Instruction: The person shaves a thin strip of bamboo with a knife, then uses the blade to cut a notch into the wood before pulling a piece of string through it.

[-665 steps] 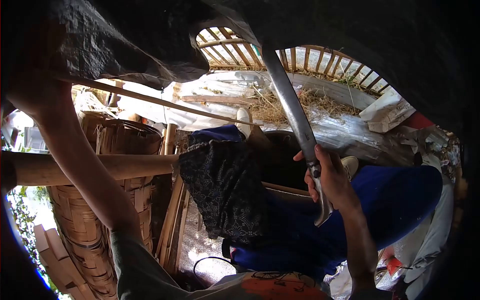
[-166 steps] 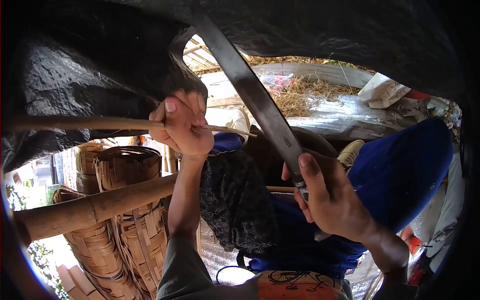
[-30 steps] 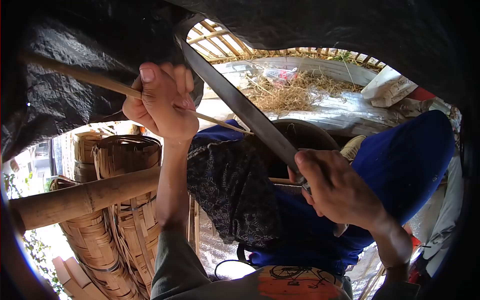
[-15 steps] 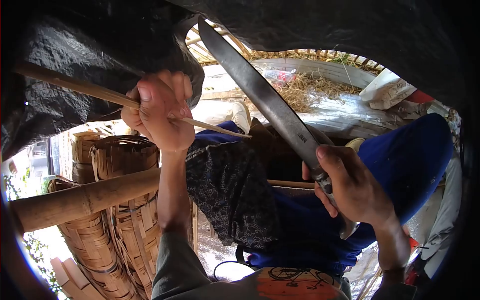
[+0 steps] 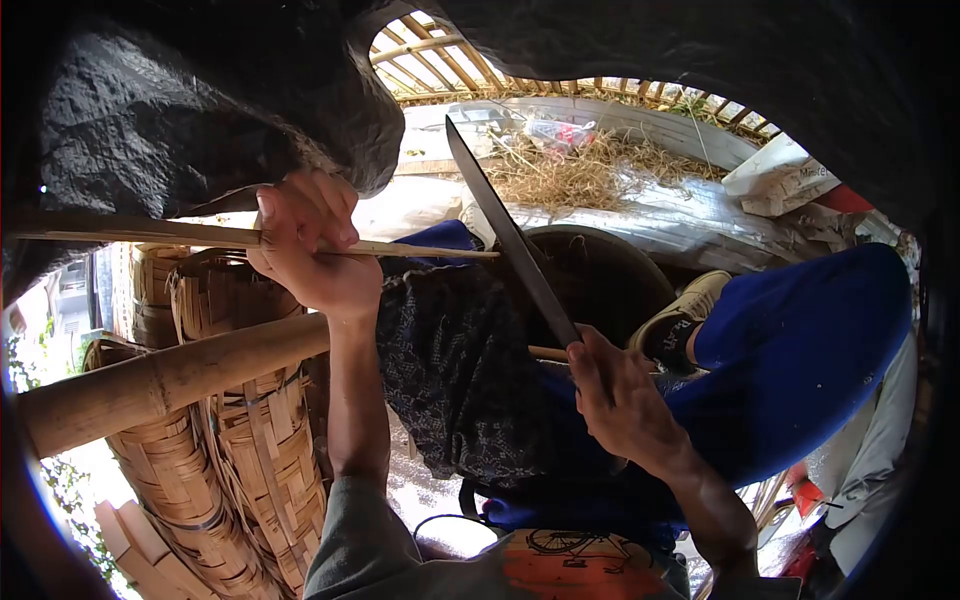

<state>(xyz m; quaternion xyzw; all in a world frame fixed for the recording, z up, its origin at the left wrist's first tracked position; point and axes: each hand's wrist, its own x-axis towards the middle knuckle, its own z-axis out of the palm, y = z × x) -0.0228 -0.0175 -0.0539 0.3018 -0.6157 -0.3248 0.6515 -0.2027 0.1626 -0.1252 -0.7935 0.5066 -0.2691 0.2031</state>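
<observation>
My left hand (image 5: pixel 318 250) is closed around a thin bamboo strip (image 5: pixel 430 251), which runs out past the fingers on both sides. Its long end reaches the left edge of the view, and its short tip points right. In my right hand (image 5: pixel 625 405) is the handle of a machete (image 5: pixel 505 228), hidden by the fingers. The long dark blade slants up and left, seen nearly edge-on, and its middle is right by the strip's tip. A dark patterned cloth (image 5: pixel 455 370) lies over my lap below the strip.
At left, a thick bamboo pole (image 5: pixel 170 385) crosses in front of woven bamboo baskets (image 5: pixel 265 460). Black plastic sheeting (image 5: pixel 200 110) hangs overhead. Beyond my lap stand a dark round vessel (image 5: pixel 610 280), a shoe (image 5: pixel 690 310) and straw (image 5: pixel 570 175). My blue-clad knee (image 5: pixel 810 340) juts right.
The machete has turned from showing its broad side to nearly edge-on, and my right hand has moved left and down. The bamboo strip is now closer to level, still in my left hand.
</observation>
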